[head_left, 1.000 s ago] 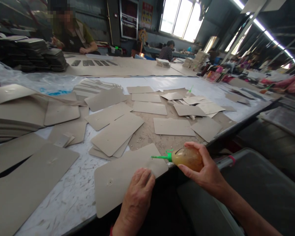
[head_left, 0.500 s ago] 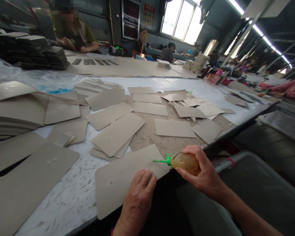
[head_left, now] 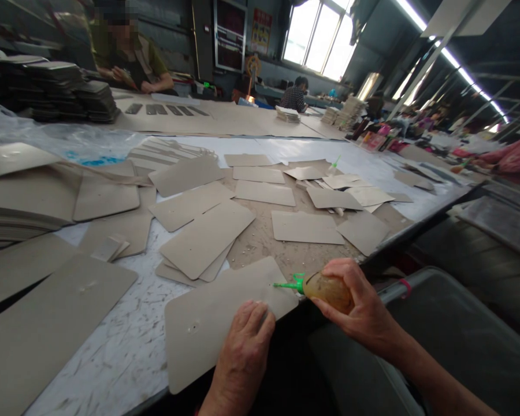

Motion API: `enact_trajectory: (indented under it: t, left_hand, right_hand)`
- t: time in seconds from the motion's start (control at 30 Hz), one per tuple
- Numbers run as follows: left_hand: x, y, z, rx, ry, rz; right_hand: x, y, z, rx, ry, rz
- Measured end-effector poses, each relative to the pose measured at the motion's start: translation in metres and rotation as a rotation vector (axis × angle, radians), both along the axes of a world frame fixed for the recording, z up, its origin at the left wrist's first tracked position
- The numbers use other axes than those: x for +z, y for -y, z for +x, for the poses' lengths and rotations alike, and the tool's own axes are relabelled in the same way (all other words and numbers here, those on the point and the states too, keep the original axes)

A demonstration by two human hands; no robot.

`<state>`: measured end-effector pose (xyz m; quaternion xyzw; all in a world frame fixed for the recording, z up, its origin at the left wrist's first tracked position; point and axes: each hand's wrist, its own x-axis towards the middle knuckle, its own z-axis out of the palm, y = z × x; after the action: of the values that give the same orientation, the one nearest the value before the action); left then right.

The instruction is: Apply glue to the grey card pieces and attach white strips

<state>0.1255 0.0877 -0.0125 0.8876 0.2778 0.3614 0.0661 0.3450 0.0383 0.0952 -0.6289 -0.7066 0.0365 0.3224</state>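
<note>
Head view: the right hand [head_left: 359, 306] has its fingers closed round an amber glue bottle [head_left: 329, 290], half hiding it, nozzle over a grey card sheet [head_left: 203, 323] at the surface's [head_left: 125, 346] near edge. The left hand [head_left: 245, 346] lies on that sheet, fingers open and flat. Writing on the red wall poster [head_left: 260, 26] is too small to read.

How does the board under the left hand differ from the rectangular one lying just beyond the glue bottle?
The grey-brown rounded-corner cardboard sheet under the left hand looks larger, overhangs the table edge and is pressed down; the smaller grey-brown cardboard rectangle lies wholly on the table, untouched. Both lie flat.
</note>
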Motion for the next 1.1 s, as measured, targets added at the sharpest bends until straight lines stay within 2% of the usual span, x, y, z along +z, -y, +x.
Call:
enact_trajectory:
  t: [0.33,0.83,1.1]
  left_hand:
    - [-0.001,-0.001,0.0,-0.008,0.011,-0.018]
    - [-0.002,0.0,0.0,-0.004,0.014,-0.013]
    - [-0.002,0.0,0.0,-0.006,0.008,-0.029]
  right_hand:
    - [-0.001,-0.006,-0.012,0.085,-0.067,0.012]
    - [-0.005,-0.008,-0.006,0.017,-0.025,0.059]
    - [0.004,-0.004,-0.01,0.065,-0.071,-0.058]
